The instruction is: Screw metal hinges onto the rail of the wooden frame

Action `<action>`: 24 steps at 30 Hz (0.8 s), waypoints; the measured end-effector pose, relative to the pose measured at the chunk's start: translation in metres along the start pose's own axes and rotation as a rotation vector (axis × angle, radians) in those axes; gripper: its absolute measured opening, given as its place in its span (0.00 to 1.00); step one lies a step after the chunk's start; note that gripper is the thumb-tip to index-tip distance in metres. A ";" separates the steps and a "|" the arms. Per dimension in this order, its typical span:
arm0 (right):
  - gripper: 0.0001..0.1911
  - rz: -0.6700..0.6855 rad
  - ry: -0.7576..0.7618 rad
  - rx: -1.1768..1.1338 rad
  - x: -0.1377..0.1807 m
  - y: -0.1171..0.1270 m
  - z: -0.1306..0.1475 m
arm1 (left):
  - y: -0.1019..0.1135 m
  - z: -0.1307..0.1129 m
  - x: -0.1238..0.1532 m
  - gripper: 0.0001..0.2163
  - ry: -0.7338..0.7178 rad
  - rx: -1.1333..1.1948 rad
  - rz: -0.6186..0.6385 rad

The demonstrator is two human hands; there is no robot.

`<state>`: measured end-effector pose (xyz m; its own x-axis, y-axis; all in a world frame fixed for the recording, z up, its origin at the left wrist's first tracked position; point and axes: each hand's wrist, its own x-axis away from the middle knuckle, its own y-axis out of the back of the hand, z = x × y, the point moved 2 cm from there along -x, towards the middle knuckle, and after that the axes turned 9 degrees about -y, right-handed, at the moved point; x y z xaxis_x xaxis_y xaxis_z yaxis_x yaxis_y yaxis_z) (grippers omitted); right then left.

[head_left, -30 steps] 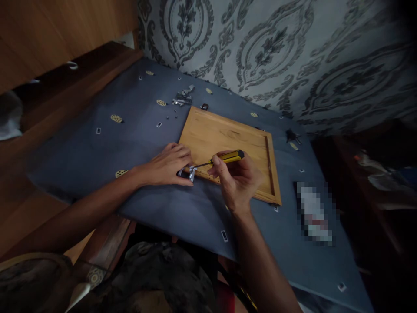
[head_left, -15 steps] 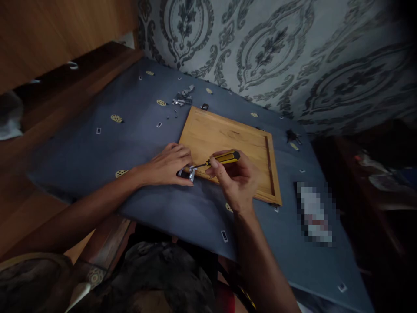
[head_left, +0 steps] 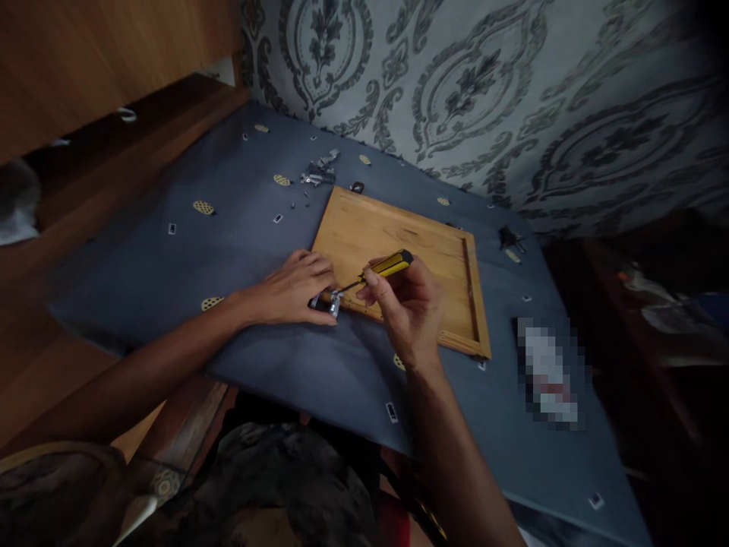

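A wooden cabinet door [head_left: 399, 235] with a raised frame lies flat on the table. At its near left corner sits a metal hinge [head_left: 334, 304]. My left hand [head_left: 299, 289] grips the hinge against the door's edge, thumb on the near side and fingers on the wood. My right hand [head_left: 407, 308] holds a yellow-and-black screwdriver [head_left: 390, 265] by its handle, fingers closed round it. The screwdriver's shaft slants down to the left, and its tip meets the hinge. Whether the tip sits in a screw is too small to tell.
Beyond the door's far left corner lie several metal hinges [head_left: 320, 171] and small screws [head_left: 306, 194]. A small dark part [head_left: 357, 187] rests by the far edge. A black object [head_left: 511, 238] and a blurred-out item [head_left: 547, 372] lie right on the blue-grey tablecloth [head_left: 228, 243]. A patterned wall stands behind.
The screwdriver handle has tipped slightly up and left, with my right hand shifting along with it. My left hand and the hinge stay in place.
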<state>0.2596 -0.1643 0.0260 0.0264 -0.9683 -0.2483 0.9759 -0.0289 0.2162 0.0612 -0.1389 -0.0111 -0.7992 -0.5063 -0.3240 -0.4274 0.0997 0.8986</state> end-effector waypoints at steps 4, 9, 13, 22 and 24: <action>0.11 -0.003 0.009 0.011 -0.001 -0.001 0.001 | 0.000 0.000 0.000 0.20 -0.006 0.001 0.005; 0.14 -0.026 0.033 0.067 0.000 -0.002 0.002 | 0.000 0.000 0.000 0.20 -0.004 -0.006 -0.004; 0.18 -0.051 0.024 0.153 0.001 0.000 -0.001 | -0.001 0.001 0.000 0.20 -0.008 -0.016 0.000; 0.19 -0.132 0.057 0.226 0.004 -0.004 -0.003 | -0.002 0.001 0.000 0.20 -0.001 -0.001 -0.001; 0.19 -0.150 0.072 0.242 0.004 -0.006 -0.001 | -0.002 0.001 0.000 0.20 0.001 0.000 0.003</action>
<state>0.2546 -0.1680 0.0223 -0.0904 -0.9289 -0.3591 0.8902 -0.2371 0.3891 0.0615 -0.1386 -0.0128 -0.7998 -0.5070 -0.3212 -0.4254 0.1013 0.8993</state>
